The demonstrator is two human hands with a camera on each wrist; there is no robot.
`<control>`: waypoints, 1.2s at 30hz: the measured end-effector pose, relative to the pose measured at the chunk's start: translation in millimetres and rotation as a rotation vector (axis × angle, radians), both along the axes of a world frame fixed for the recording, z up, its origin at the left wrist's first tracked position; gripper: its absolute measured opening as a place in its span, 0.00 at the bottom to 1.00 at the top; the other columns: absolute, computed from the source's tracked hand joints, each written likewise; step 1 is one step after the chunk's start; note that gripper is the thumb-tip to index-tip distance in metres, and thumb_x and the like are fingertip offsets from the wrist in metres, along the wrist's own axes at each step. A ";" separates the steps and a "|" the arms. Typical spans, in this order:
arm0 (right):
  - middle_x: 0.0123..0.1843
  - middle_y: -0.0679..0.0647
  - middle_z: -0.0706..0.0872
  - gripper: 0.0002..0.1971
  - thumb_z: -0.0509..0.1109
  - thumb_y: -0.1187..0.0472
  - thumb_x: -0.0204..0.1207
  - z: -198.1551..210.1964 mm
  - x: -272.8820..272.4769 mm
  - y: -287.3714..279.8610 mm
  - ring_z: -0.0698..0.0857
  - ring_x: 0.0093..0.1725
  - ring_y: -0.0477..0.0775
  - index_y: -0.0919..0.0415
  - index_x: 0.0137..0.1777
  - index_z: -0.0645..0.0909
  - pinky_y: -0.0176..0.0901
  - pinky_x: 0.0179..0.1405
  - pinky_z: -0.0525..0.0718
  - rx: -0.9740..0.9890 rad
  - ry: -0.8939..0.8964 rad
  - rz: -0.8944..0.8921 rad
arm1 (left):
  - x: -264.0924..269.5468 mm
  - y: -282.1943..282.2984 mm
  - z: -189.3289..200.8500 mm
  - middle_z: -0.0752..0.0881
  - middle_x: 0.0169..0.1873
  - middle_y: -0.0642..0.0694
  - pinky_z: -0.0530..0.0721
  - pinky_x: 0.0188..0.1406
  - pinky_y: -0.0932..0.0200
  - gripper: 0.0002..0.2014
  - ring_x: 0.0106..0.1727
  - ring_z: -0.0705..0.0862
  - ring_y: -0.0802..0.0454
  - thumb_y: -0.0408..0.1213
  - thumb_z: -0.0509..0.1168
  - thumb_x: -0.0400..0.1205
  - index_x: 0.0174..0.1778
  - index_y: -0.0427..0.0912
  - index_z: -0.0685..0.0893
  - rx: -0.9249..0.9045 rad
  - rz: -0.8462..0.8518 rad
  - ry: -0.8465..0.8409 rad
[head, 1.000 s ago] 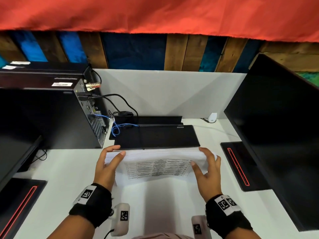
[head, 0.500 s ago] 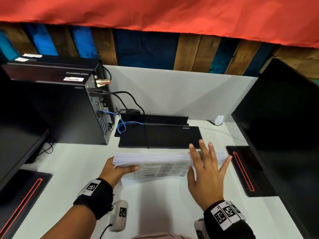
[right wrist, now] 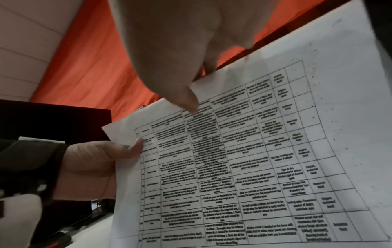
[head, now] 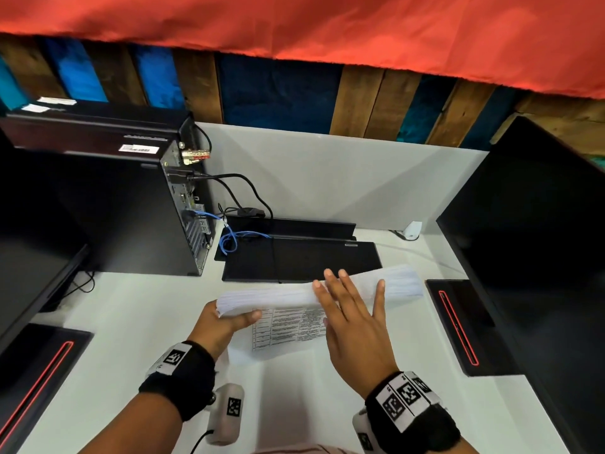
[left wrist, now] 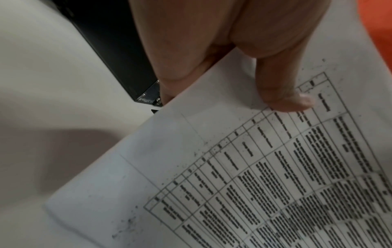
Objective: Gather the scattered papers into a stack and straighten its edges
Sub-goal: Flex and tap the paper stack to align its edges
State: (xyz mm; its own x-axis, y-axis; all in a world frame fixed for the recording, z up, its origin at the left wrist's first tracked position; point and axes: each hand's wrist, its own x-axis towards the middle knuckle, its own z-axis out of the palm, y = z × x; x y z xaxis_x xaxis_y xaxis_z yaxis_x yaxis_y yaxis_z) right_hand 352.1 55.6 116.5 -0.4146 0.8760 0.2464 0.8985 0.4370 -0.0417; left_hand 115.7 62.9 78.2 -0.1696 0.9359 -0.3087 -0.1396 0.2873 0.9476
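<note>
Our left hand (head: 218,326) grips the left end of the paper stack (head: 281,294), thumb on the front sheet, holding it on edge above the white counter (head: 131,322). To its right, our right hand (head: 353,319) lies flat and spread against the stack's face. The front sheet's printed table is too blurred to read.

Even, bright overhead light is spread across the white bench (head: 137,322), where soft shadows are cast beneath the left grip (head: 226,322) and the paper stack (head: 281,294). Straight edges are bowed by wide-angle distortion toward the frame borders. In the left wrist view, the printed table just beyond the thumb is smeared by blur; text beside the right grip (head: 353,319) is rendered sharper.
</note>
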 end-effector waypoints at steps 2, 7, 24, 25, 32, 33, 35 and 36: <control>0.86 0.50 0.59 0.41 0.67 0.60 0.72 1.7 6.0 4.4 0.55 0.86 0.53 0.50 0.84 0.54 0.76 0.78 0.50 -0.015 0.024 -0.064 | 2.7 4.4 -0.3 0.93 0.45 0.45 0.83 0.49 0.60 0.16 0.48 0.90 0.51 0.21 0.74 0.69 0.52 0.37 0.88 0.010 0.007 -0.003; 0.84 0.47 0.64 0.32 0.68 0.51 0.75 3.4 28.7 17.8 0.56 0.85 0.53 0.45 0.80 0.64 0.77 0.78 0.41 -0.029 0.028 -0.181 | 1.2 -0.8 -3.3 0.93 0.44 0.42 0.84 0.55 0.54 0.15 0.47 0.91 0.51 0.20 0.73 0.70 0.53 0.32 0.88 0.015 0.016 0.017; 0.44 0.51 0.93 0.15 0.81 0.71 0.63 -31.4 70.2 28.5 0.91 0.46 0.49 0.59 0.49 0.88 0.40 0.49 0.87 -0.277 1.527 -0.562 | 11.9 -1.6 18.3 0.93 0.45 0.43 0.85 0.60 0.43 0.10 0.51 0.91 0.43 0.32 0.72 0.76 0.53 0.35 0.88 0.087 0.150 0.041; 0.44 0.50 0.93 0.15 0.81 0.70 0.64 -31.8 70.3 25.3 0.92 0.46 0.46 0.59 0.51 0.88 0.38 0.48 0.88 -0.261 1.532 -0.548 | 11.4 -1.4 16.8 0.93 0.46 0.43 0.85 0.59 0.44 0.10 0.51 0.91 0.44 0.32 0.72 0.76 0.53 0.36 0.88 0.090 0.156 0.042; 0.45 0.52 0.94 0.14 0.77 0.72 0.69 -45.4 68.8 18.2 0.91 0.52 0.57 0.55 0.50 0.88 0.53 0.56 0.87 -0.440 1.505 -0.551 | 16.7 -3.7 15.2 0.90 0.49 0.31 0.86 0.53 0.49 0.14 0.49 0.87 0.38 0.24 0.75 0.71 0.52 0.31 0.86 0.092 0.150 0.093; 0.46 0.51 0.94 0.13 0.77 0.71 0.69 -45.4 68.1 17.5 0.91 0.52 0.56 0.54 0.50 0.88 0.52 0.56 0.87 -0.415 1.516 -0.544 | 16.0 -3.3 17.5 0.90 0.48 0.32 0.88 0.48 0.55 0.14 0.48 0.88 0.38 0.24 0.74 0.71 0.52 0.31 0.86 0.100 0.153 0.087; 0.47 0.50 0.94 0.15 0.77 0.71 0.69 -40.7 67.7 14.5 0.91 0.53 0.54 0.52 0.51 0.88 0.48 0.56 0.86 -0.363 1.544 -0.495 | 13.4 -2.1 21.9 0.90 0.45 0.34 0.88 0.37 0.65 0.14 0.43 0.87 0.42 0.24 0.75 0.70 0.51 0.30 0.86 0.129 0.153 0.085; 0.48 0.49 0.93 0.17 0.78 0.73 0.68 -37.1 67.9 12.6 0.91 0.53 0.53 0.51 0.51 0.88 0.46 0.55 0.87 -0.351 1.553 -0.464 | 10.7 -1.1 22.2 0.90 0.44 0.35 0.86 0.35 0.67 0.14 0.42 0.87 0.43 0.24 0.76 0.69 0.50 0.30 0.86 0.146 0.141 0.098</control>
State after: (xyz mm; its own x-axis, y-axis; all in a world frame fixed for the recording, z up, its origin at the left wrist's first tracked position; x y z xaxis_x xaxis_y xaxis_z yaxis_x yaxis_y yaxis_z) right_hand 420.0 68.2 79.4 0.3172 0.9454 -0.0749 -0.0485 -0.0627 -0.9969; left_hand 126.4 61.8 100.4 -0.3242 0.9345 -0.1472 -0.0736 0.1303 0.9887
